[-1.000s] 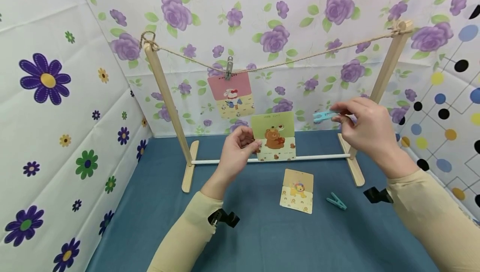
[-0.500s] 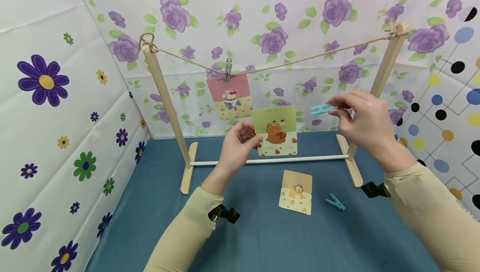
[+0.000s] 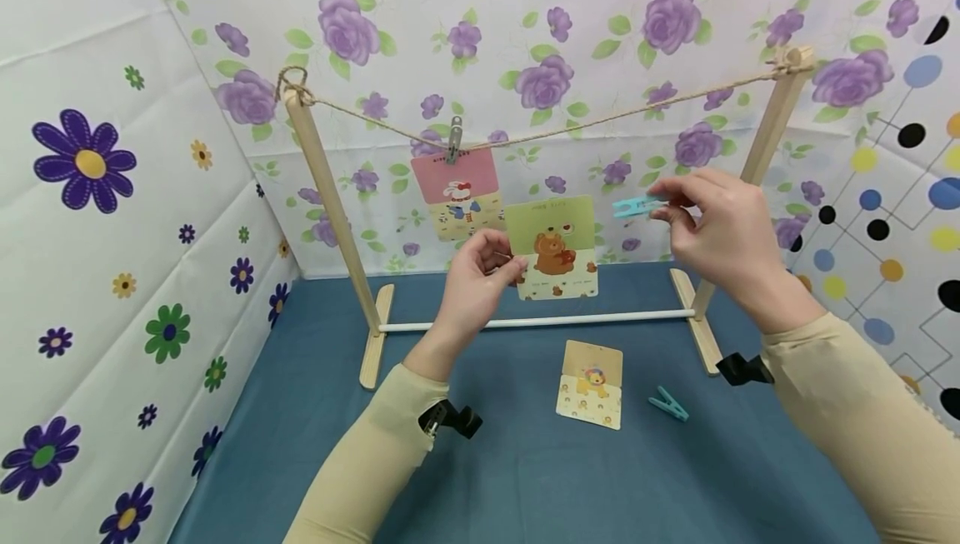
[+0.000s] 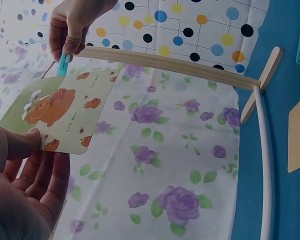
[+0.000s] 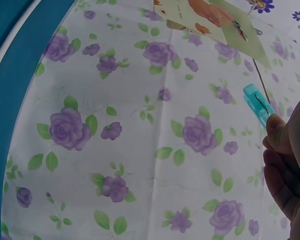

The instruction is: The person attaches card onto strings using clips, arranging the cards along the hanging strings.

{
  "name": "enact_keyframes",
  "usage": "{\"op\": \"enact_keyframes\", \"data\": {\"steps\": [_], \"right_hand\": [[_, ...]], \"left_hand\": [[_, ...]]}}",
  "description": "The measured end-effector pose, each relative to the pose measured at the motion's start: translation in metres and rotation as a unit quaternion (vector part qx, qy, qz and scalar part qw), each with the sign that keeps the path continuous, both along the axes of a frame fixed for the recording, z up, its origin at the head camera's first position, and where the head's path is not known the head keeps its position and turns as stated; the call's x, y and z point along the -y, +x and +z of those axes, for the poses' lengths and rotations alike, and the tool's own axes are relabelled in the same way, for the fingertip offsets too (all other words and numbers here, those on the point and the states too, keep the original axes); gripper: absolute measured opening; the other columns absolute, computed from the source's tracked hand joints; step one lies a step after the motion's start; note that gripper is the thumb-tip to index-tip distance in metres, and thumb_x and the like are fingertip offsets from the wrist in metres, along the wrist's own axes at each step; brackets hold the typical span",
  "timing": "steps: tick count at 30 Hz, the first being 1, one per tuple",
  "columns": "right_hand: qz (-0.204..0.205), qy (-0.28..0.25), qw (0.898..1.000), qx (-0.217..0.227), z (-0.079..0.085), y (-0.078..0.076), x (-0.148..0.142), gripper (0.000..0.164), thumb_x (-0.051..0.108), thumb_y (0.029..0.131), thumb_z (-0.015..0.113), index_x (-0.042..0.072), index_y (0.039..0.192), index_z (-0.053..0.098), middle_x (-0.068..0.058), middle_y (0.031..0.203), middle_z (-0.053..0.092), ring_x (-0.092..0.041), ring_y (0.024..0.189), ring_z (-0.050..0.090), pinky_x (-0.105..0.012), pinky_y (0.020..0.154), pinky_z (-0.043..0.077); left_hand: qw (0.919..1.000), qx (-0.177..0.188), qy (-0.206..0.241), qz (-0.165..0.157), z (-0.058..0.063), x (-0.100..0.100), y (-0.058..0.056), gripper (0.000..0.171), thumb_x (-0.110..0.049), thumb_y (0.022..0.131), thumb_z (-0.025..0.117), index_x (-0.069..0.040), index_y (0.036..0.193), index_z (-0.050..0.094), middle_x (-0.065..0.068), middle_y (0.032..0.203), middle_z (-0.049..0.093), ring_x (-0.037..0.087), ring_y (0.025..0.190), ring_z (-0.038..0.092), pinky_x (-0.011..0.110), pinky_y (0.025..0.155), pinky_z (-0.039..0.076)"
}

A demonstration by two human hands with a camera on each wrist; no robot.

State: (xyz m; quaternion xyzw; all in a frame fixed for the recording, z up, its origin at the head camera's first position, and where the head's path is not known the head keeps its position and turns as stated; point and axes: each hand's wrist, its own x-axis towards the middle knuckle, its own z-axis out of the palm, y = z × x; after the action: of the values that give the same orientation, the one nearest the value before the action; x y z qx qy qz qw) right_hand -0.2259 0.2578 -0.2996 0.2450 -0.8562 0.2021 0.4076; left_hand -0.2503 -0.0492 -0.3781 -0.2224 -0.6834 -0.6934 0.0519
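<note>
My left hand (image 3: pixel 480 281) pinches the left edge of a green and cream bear card (image 3: pixel 557 244) between thumb and fingers, held upright below the rope. To its right, my right hand (image 3: pixel 720 232) pinches a light blue clothespin (image 3: pixel 633 207) by its handle end, the other end pointing left toward the card. In the left wrist view the clothespin (image 4: pixel 63 64) overlaps the card's far edge. A twine rope (image 3: pixel 600 119) sags between two wooden posts. From it hangs a pink and yellow rabbit card (image 3: pixel 461 194), gripped by a grey clip (image 3: pixel 454 140).
A lion card (image 3: pixel 590 384) lies on the blue cloth (image 3: pixel 517 461) in front of the frame. Right of it is another teal clothespin (image 3: pixel 668 403). The white crossbar (image 3: pixel 630 318) runs between the wooden feet, and wooden posts (image 3: pixel 333 202) stand at both sides.
My left hand has raised the bear card toward the rope, lifting it above the crossbar. The right hand has moved slightly up and left with the clothespin.
</note>
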Motion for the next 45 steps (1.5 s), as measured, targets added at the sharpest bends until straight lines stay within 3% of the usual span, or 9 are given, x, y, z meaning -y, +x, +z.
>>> {"op": "enact_keyframes", "data": {"steps": [8,15,26,45], "right_hand": [[-0.001,0.008,1.0,-0.007,0.004,-0.003,0.002,0.022,-0.011,0.089,0.072,0.0,0.107,0.08,-0.012,0.094,0.075,-0.024,0.074,0.064,-0.024,0.066,0.038],[0.0,0.012,1.0,0.002,0.007,-0.005,0.004,0.027,-0.014,0.088,0.066,0.0,0.108,0.08,-0.012,0.096,0.075,-0.026,0.077,0.065,-0.026,0.066,0.039],[-0.002,0.022,1.0,-0.01,0.015,-0.008,0.008,0.024,-0.014,0.09,0.064,-0.003,0.106,0.079,-0.016,0.094,0.073,-0.032,0.078,0.066,-0.041,0.064,0.047],[0.002,0.024,1.0,-0.009,0.028,-0.017,0.016,0.025,-0.014,0.09,0.06,-0.004,0.104,0.078,-0.017,0.096,0.073,-0.034,0.084,0.063,-0.047,0.073,0.049]], "left_hand": [[0.9999,-0.004,0.014,0.002,0.007,-0.003,-0.004,0.015,0.001,0.103,0.07,-0.003,0.114,0.06,0.008,0.097,0.067,0.018,0.086,0.07,0.034,0.078,0.06],[0.9998,-0.004,0.021,0.003,0.009,-0.004,-0.006,0.016,0.002,0.103,0.07,-0.002,0.115,0.06,0.009,0.098,0.068,0.017,0.086,0.07,0.033,0.078,0.06],[0.9996,-0.008,0.024,0.012,0.01,-0.007,-0.011,0.016,0.001,0.102,0.07,-0.001,0.114,0.06,0.007,0.097,0.069,0.016,0.085,0.069,0.032,0.077,0.06],[0.9995,-0.01,0.024,0.017,0.012,-0.01,-0.019,0.016,0.0,0.104,0.07,-0.001,0.116,0.06,0.007,0.101,0.069,0.016,0.09,0.069,0.033,0.08,0.06]]}}
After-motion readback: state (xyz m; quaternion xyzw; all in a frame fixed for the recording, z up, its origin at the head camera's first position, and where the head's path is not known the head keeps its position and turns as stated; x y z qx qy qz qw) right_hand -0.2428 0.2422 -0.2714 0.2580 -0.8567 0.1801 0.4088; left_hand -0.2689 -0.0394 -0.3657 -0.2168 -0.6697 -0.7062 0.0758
